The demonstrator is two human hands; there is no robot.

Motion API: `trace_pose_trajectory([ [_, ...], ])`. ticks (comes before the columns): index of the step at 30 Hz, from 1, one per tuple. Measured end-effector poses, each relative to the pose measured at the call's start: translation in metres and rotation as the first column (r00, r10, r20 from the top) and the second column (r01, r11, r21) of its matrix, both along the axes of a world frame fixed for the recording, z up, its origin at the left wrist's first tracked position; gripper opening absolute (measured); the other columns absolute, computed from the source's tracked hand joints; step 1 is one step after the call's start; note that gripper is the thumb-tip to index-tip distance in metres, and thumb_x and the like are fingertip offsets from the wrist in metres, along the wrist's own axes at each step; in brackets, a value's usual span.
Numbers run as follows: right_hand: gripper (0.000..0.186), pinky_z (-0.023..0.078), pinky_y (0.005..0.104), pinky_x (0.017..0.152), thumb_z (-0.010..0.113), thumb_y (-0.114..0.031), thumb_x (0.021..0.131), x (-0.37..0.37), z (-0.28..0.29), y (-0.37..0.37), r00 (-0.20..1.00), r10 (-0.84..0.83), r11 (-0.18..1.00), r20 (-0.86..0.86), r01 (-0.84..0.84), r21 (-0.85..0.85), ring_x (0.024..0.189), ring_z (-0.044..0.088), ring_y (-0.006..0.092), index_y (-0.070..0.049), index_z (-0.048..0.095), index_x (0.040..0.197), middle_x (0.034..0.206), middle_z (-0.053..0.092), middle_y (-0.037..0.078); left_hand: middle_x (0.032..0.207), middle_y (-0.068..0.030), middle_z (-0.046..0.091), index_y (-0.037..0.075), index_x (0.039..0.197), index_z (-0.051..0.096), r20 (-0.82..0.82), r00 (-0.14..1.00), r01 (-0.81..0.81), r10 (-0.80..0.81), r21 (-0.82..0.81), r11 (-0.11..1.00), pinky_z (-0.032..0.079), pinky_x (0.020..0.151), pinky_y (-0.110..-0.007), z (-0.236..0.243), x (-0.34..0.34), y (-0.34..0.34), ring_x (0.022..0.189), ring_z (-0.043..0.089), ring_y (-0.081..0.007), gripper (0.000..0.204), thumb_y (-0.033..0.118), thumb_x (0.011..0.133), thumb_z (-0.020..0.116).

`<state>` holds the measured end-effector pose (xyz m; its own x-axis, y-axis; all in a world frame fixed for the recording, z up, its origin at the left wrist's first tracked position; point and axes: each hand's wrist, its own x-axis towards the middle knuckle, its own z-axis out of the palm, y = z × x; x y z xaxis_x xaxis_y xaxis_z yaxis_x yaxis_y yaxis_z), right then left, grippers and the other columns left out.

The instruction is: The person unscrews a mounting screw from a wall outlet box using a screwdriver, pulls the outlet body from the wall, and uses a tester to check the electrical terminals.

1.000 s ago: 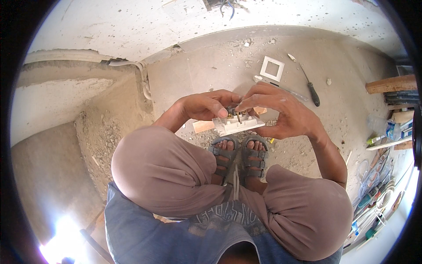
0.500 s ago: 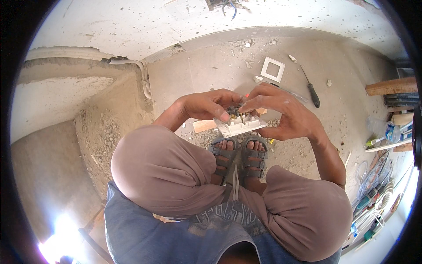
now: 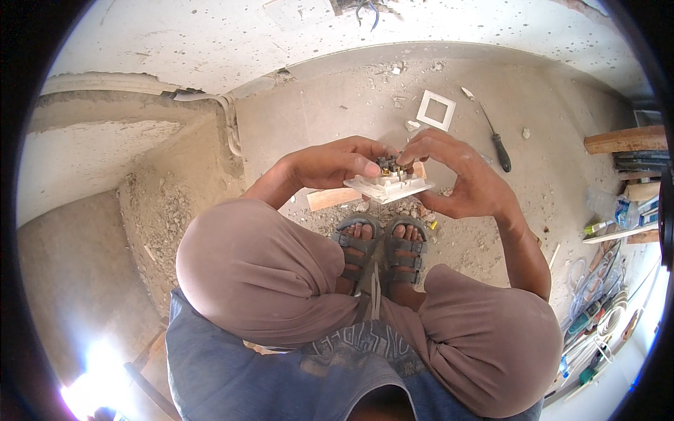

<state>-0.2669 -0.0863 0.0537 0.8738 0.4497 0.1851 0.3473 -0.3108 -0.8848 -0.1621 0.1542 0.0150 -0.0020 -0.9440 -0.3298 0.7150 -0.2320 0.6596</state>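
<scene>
Above my sandalled feet I hold a white electrical wall fitting (image 3: 388, 191), its square plate turned down and its dark and brass-coloured terminals facing up. Whether it is a socket or a switch I cannot tell. My left hand (image 3: 326, 165) grips its left side, the thumb lying over the inner part. At the right, the bent fingers of my right hand (image 3: 463, 179) reach over to the terminals, and its thumb is close to the plate's right corner. Some fingertips are hidden behind the fitting.
On the dusty floor beyond lie a white square frame (image 3: 422, 109) and a screwdriver (image 3: 501, 151). A wooden strip (image 3: 328, 199) lies below the fitting. Bent conduit (image 3: 228, 119) runs along the left wall. Coiled cable (image 3: 613, 313) and tools lie at right. Blue wires (image 3: 368, 14) stick out of the far wall.
The fitting has moved slightly right and up, with its plate tilted a little differently. My left thumb has shifted with it, and my right fingers have moved slightly over the terminals.
</scene>
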Motion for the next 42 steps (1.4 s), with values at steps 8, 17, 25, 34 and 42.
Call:
trace_pose_trajectory([
  [8, 0.047, 0.05, 0.0395, 0.089, 0.072, -0.005, 0.065, 0.001, -0.001, -0.002, 0.997, -0.072, 0.994, -0.022, 0.07, -0.081, 0.104, 0.062, 0.0274, -0.005, 0.063, 0.111, 0.108, 0.066, 0.01, 0.12, -0.0173, 0.061, -0.011, 0.136, 0.045, -0.054, 0.997, -0.064, 0.06, -0.084, 0.994, 0.055, 0.094, -0.028, -0.006, -0.001, -0.001, 0.109, 0.064, -0.0182, 0.066, 0.023, 0.086, 0.072],
  [17, 0.055, 0.05, 0.0404, 0.092, 0.07, -0.001, 0.065, -0.001, 0.008, -0.005, 0.99, -0.12, 0.991, 0.074, 0.123, -0.042, 0.106, 0.061, 0.0287, -0.006, 0.065, 0.12, 0.118, 0.061, 0.013, 0.114, -0.0153, 0.063, -0.008, 0.133, 0.05, 0.201, 0.967, -0.176, 0.154, 0.093, 0.98, 0.048, 0.092, -0.029, 0.013, -0.006, -0.006, 0.105, 0.061, -0.0178, 0.063, 0.024, 0.085, 0.076],
  [25, 0.044, 0.052, 0.0395, 0.088, 0.073, 0.008, 0.067, -0.002, 0.01, -0.007, 0.989, -0.111, 0.992, 0.1, 0.117, -0.053, 0.11, 0.06, 0.0278, -0.008, 0.07, 0.108, 0.12, 0.06, 0.012, 0.119, -0.0168, 0.061, -0.007, 0.13, 0.053, 0.431, 0.88, -0.255, 0.198, 0.079, 0.964, 0.05, 0.089, -0.029, 0.024, -0.007, -0.009, 0.102, 0.063, -0.0199, 0.065, 0.026, 0.081, 0.079],
  [34, 0.039, 0.049, 0.0397, 0.09, 0.072, 0.005, 0.07, 0.0, 0.014, -0.006, 0.941, -0.099, 0.976, 0.324, 0.155, -0.152, 0.108, 0.058, 0.0269, -0.014, 0.07, 0.104, 0.123, 0.06, 0.006, 0.112, -0.012, 0.065, 0.0, 0.132, 0.052, 0.654, 0.736, -0.289, 0.174, 0.07, 0.955, 0.053, 0.083, -0.028, 0.057, -0.008, -0.009, 0.099, 0.064, -0.0161, 0.063, 0.019, 0.08, 0.081],
  [42, 0.041, 0.048, 0.0401, 0.096, 0.075, 0.002, 0.069, -0.003, 0.011, -0.008, 0.922, -0.097, 0.959, 0.375, 0.188, -0.214, 0.117, 0.054, 0.0271, -0.016, 0.071, 0.106, 0.132, 0.058, 0.002, 0.114, -0.0117, 0.064, 0.002, 0.133, 0.051, 0.729, 0.641, -0.331, 0.24, -0.02, 0.944, 0.054, 0.085, -0.029, 0.054, -0.008, -0.007, 0.1, 0.065, -0.0165, 0.064, 0.015, 0.078, 0.083],
])
